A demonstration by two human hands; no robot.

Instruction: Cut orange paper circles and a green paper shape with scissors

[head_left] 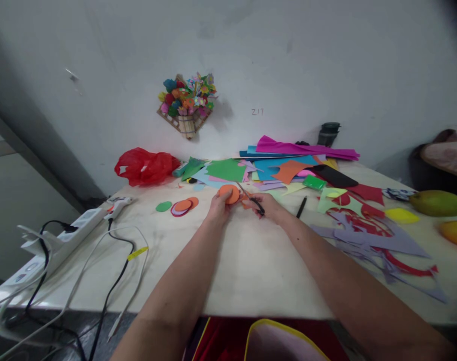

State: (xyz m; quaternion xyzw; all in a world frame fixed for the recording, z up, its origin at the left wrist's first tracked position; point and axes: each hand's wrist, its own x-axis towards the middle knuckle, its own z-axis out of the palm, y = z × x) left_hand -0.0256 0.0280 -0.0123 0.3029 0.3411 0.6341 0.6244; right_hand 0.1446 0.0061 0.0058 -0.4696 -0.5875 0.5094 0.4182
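Note:
My left hand (219, 205) grips an orange disc (229, 194), apparently paper or craft foam, between thumb and fingers over the middle of the table. Close by on the right, my right hand (268, 206) is closed around scissors (256, 203), their blades pointing up and left toward the disc. Orange scraps (247, 201) hang between the disc and my right hand. To the left of my left hand lie a green disc (163, 206) and a small overlapping pile of orange and pinkish discs (183, 206).
Coloured sheets (226, 170) lie along the wall, beside a red plastic bag (145, 165). Purple and red offcuts (382, 238), a black pen (301, 207) and a mango (438, 202) are on the right. A power strip (68, 240) with cables lines the left edge.

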